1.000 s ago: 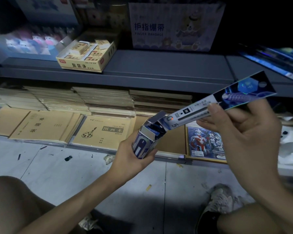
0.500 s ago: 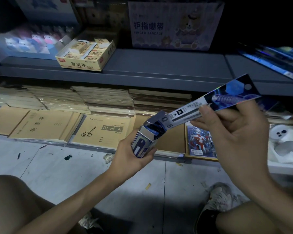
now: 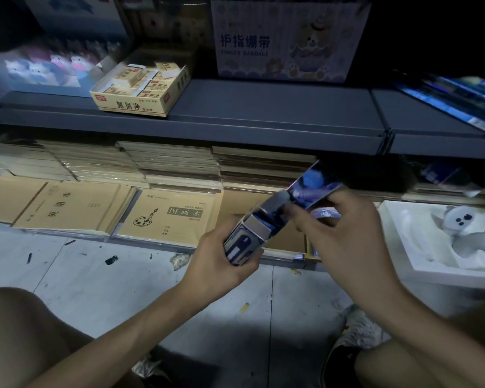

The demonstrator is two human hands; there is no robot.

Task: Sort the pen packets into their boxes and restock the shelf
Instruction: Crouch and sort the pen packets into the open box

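both hands are up in front of the crouching person, close together over the floor. the left hand (image 3: 217,266) is wrapped round the lower end of a small cardboard box (image 3: 243,245), fingers curled under it and thumb along its near side, wrist bent up from a forearm that runs in from the lower left. the box is a narrow oblong, printed blue and white, its open flapped mouth tipped up and to the right. the right hand (image 3: 347,233) comes in from the lower right and pinches a pen packet (image 3: 312,186) between thumb and curled fingers. the packet is a long flat card strip, glossy and blue, blurred; its long axis runs from lower left to upper right, lower end inside the mouth of the box, hang-hole end pointing up toward the shelves.

a bare knee (image 3: 25,331) and a worn shoe (image 3: 356,340) sit low on the grey tiled floor (image 3: 95,278), which is scattered with scraps. beyond the hands, tan paper notebooks (image 3: 168,217) lie flat on the bottom shelf with wrapped stacks behind them, and a white moulded tray (image 3: 403,242) holding a pale toy lies to the right. higher, on the dark grey shelf (image 3: 263,116), stands a yellow eraser box (image 3: 140,92), and behind it a pastel finger bandage box (image 3: 289,40).
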